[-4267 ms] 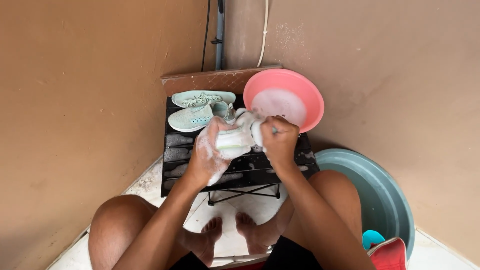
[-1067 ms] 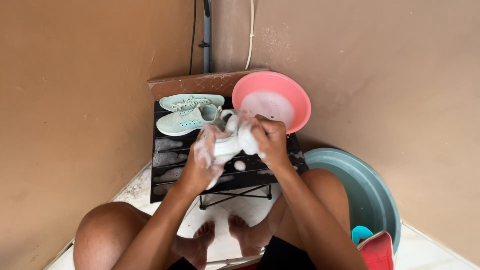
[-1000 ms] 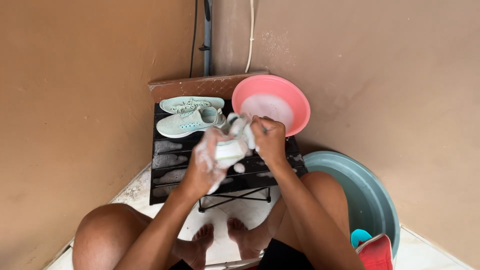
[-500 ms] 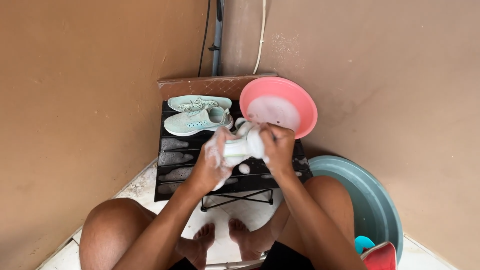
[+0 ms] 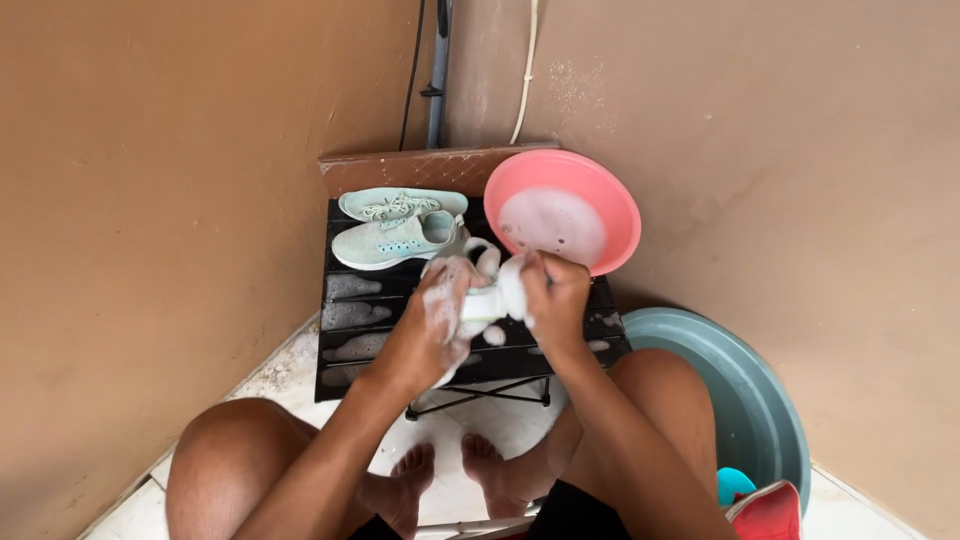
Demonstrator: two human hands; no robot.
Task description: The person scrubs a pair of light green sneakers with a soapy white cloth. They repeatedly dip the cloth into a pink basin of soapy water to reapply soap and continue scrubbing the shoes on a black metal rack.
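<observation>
Between both hands: one soapy white shoe (image 5: 488,300).
Left hand (image 5: 432,325) and right hand (image 5: 553,300) each clench it; two mint shoes (image 5: 398,228) beyond left hand, one pink basin (image 5: 615,210) beyond right, atop one black folding table (image 5: 345,345).

A home washing corner is shown, probably an outdoor or utility nook of a house. Two plain brown plastered walls (image 5: 180,200) meet at a corner, where a grey pipe (image 5: 438,70) and thin cables are fixed. A pale tiled floor (image 5: 290,370) is seen below. A low black slatted folding table (image 5: 345,330), flecked with soap foam, is set there, with a round pink plastic basin (image 5: 610,200) of sudsy water and a large grey-green plastic tub (image 5: 760,400) beside it.
</observation>
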